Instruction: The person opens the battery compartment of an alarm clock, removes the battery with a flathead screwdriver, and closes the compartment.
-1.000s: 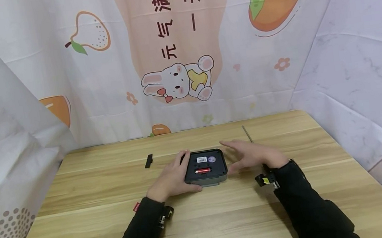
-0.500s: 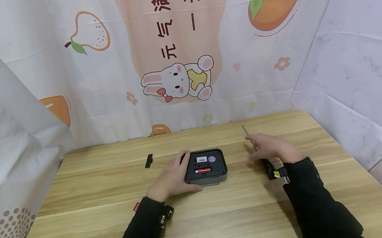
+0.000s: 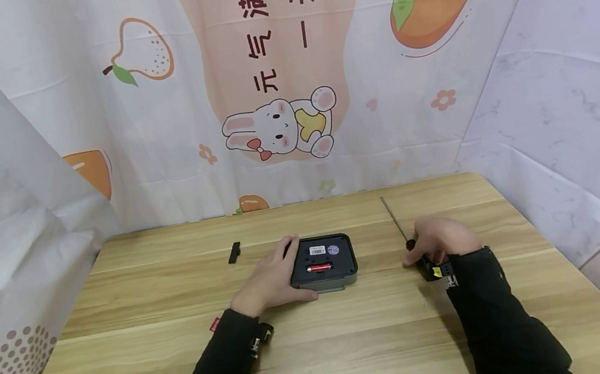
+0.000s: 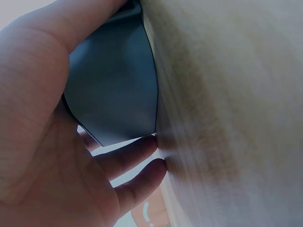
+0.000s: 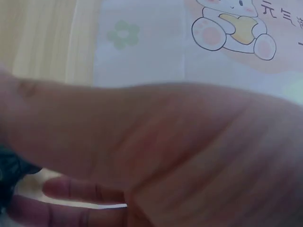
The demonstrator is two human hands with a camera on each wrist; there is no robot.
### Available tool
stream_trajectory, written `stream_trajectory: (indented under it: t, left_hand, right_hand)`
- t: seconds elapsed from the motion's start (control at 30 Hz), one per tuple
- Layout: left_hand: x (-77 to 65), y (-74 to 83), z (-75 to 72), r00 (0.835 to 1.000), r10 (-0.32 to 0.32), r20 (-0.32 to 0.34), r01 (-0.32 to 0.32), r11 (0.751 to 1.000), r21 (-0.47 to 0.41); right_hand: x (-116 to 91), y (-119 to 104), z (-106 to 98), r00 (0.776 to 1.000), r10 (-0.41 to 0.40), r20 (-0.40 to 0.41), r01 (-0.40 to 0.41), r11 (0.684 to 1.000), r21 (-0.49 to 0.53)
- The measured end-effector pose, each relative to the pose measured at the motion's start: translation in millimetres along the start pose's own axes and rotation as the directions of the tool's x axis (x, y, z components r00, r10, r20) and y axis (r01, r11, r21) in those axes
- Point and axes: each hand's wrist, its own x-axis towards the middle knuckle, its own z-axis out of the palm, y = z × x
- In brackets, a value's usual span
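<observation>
A small black-and-grey boxy device [image 3: 325, 281] lies on the table with a red battery [image 3: 319, 267] in an uncovered slot. My left hand [image 3: 269, 279] grips its left end, thumb along the near edge and fingers at the far side. The device's smooth grey end [image 4: 113, 80] fills the hand in the left wrist view. At the right, my right hand [image 3: 443, 236] holds a screwdriver [image 3: 395, 218] by its dark handle, the thin metal shaft lying away toward the back. Fingers hide most of the handle; a dark green part of the screwdriver [image 5: 12, 175] shows in the right wrist view.
A small black plastic piece [image 3: 234, 252], like a battery cover, lies left of the device. The wooden table [image 3: 323, 361] meets a printed curtain [image 3: 161, 167] at its back edge, with white cloth on both sides.
My right hand has moved right from beside the device to the screwdriver and taken hold of its handle. My left hand and the device have stayed in place.
</observation>
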Motion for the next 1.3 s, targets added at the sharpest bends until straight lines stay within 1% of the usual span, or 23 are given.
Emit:
stream_trajectory:
  t: [0.03, 0.33, 0.53, 0.77, 1.07, 1.23, 1.3]
  left_hand:
    - [0.1, 0.0, 0.0, 1.0, 0.001, 0.0, -0.001, 1.0, 0.0]
    - [0.5, -1.1, 0.7, 1.0, 0.0, 0.002, 0.0, 1.0, 0.008]
    - [1.5, -2.1, 1.7, 1.0, -0.011, 0.002, 0.011, 1.0, 0.005]
    - [1.9, -2.4, 1.8, 1.0, -0.017, 0.008, 0.017, 1.0, -0.011]
    - [1.2, -2.7, 2.1, 1.0, -0.007, 0.005, 0.007, 1.0, -0.018]
    - [1.4, -2.1, 1.9, 1.0, -0.011, 0.007, 0.011, 1.0, -0.021]
    - [1.5, -1.6, 1.8, 1.0, -0.015, 0.01, 0.015, 1.0, -0.018]
  right_hand:
    - [1, 1, 0, 1.0, 0.001, 0.004, -0.001, 1.0, -0.016]
    - [6, 6, 2, 1.0, -0.001, 0.028, 0.002, 0.999, -0.044]
    - [8, 6, 3, 0.999, -0.029, 0.02, 0.03, 0.996, -0.083]
    - [10, 5, 5, 0.998, -0.051, 0.023, 0.053, 0.996, -0.076]
    - [13, 2, 6, 0.993, -0.06, 0.105, 0.062, 0.998, -0.015]
    - [14, 1, 6, 0.994, -0.07, 0.089, 0.076, 0.995, -0.067]
    - [14, 0, 6, 0.994, -0.075, 0.082, 0.08, 0.994, -0.069]
